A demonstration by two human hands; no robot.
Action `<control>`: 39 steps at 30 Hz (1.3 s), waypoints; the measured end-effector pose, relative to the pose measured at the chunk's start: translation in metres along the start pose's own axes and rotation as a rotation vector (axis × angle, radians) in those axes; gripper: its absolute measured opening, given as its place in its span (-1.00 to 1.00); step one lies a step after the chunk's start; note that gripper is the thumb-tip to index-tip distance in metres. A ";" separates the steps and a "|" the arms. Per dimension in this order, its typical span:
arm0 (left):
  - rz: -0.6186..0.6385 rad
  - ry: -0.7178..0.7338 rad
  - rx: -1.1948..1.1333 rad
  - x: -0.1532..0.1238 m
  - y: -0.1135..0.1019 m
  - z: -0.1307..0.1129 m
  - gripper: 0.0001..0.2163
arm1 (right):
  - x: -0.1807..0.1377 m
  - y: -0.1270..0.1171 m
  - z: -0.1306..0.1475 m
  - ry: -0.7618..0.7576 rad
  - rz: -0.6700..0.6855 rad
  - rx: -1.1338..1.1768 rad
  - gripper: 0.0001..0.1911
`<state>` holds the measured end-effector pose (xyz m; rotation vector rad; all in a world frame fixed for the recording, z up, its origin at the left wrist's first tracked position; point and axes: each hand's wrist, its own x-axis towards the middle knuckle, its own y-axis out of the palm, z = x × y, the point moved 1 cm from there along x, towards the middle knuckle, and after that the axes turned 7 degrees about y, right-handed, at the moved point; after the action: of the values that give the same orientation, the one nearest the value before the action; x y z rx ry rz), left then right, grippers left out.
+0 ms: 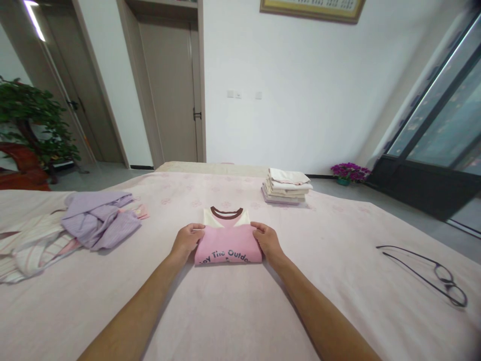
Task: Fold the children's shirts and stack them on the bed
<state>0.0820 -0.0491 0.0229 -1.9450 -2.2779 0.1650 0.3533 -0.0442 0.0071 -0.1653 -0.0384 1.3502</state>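
Observation:
A folded pink T-shirt [227, 244] with a cream yoke, a dark brown collar and dark lettering lies in the middle of the pink bedspread [240, 311]. My left hand [187, 240] grips its left edge, fingers curled round the fabric. My right hand [267, 237] holds the right edge the same way. Both forearms reach in from the bottom of the view.
A heap of unfolded lilac and striped clothes [75, 228] lies at the left. A stack of folded pale garments [286, 186] sits at the back right. Glasses [432, 273] lie at the right. Beyond the bed are doors, a potted plant [30, 123] and purple flowers [349, 173].

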 end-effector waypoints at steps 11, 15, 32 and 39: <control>0.058 0.000 -0.102 0.003 0.007 0.005 -0.59 | -0.004 0.009 0.002 -0.016 0.020 0.007 -0.46; 0.084 0.053 -0.015 0.006 0.005 0.011 -0.63 | -0.002 0.008 0.001 -0.040 0.034 -0.064 -0.52; 0.043 0.198 0.231 0.005 0.005 0.009 -0.73 | 0.008 0.002 -0.006 -0.186 -0.020 -0.352 -0.55; 0.044 0.129 0.090 0.000 0.008 0.007 -0.67 | -0.007 -0.003 0.011 -0.175 -0.041 -0.622 -0.68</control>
<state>0.0881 -0.0480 0.0146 -1.9040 -2.1108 0.1391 0.3528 -0.0502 0.0192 -0.5649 -0.6088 1.2742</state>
